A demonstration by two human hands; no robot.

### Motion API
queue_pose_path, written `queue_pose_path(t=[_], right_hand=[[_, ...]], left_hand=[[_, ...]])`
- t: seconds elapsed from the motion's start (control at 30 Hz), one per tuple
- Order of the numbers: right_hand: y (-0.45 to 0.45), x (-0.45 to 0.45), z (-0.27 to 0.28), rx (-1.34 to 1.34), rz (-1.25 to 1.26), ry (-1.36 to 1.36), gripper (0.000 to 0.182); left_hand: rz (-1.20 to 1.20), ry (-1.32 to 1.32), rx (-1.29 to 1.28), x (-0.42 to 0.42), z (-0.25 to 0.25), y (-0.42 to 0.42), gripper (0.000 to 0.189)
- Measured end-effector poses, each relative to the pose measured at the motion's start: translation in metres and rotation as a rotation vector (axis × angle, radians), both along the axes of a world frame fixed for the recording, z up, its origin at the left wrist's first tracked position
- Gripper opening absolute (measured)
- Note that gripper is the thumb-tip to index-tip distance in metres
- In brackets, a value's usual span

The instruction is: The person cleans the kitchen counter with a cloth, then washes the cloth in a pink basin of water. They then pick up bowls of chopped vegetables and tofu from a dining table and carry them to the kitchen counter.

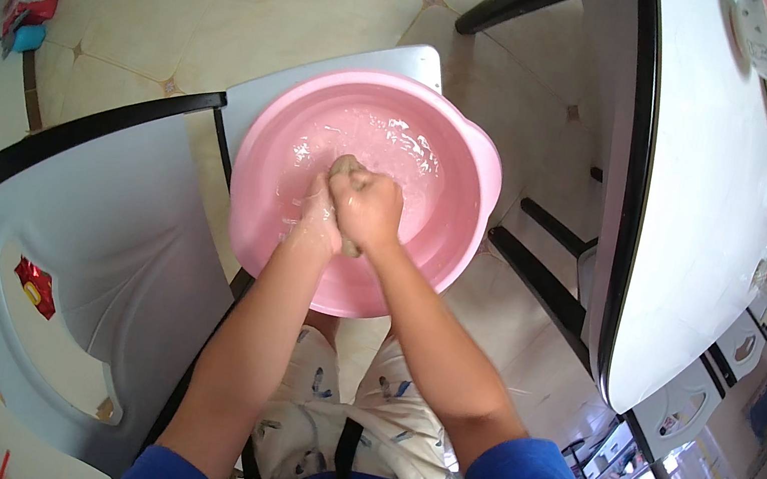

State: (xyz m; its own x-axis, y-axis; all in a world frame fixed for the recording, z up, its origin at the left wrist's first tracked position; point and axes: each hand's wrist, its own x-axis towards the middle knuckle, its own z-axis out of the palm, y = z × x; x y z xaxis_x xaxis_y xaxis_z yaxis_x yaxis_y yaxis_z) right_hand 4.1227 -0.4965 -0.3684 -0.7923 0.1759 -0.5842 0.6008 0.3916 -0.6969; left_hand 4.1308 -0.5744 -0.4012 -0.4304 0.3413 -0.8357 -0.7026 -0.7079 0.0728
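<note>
Both of my hands are wet and pressed together over shallow water (393, 136) in a pink plastic basin (349, 287). Between them is a bunched, wet, grey-beige cloth (346, 164); a second bit of it shows below the palms. My right hand (369, 208) is curled into a fist around the cloth. On its other side, my left hand (318, 213) lies along the cloth and supports it, its fingers partly hidden. The basin rests on the grey seat (351, 69) of a chair in front of my legs.
The chair's grey backrest (145, 253), with black trim, rises close on the left. To the right stands a white table (692, 215) with a black edge, bearing a bowl (759, 43) and other items. Black furniture legs (536, 280) stand beneath it. Several packages (35, 2) lie at far left.
</note>
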Motion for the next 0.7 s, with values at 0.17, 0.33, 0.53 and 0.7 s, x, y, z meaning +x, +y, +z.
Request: queue_pose_path(t=[0.17, 0.33, 0.53, 0.7], right_hand=[[0.008, -0.013, -0.022, -0.139, -0.151, -0.074, 0.03], [0.002, 0.0, -0.024, -0.162, 0.079, -0.127, 0.029], [-0.002, -0.005, -0.019, -0.248, 0.006, -0.166, 0.027], [0.026, -0.028, -0.018, -0.074, 0.161, -0.28, 0.031]], left_hand=[[-0.282, -0.231, -0.089, -0.01, 0.0, 0.0, 0.031], [0.072, -0.186, -0.295, 0.008, -0.029, -0.01, 0.031], [0.122, 0.339, 0.274, 0.018, -0.079, -0.036, 0.033], [0.109, -0.23, -0.064, 0.005, -0.023, 0.023, 0.026]])
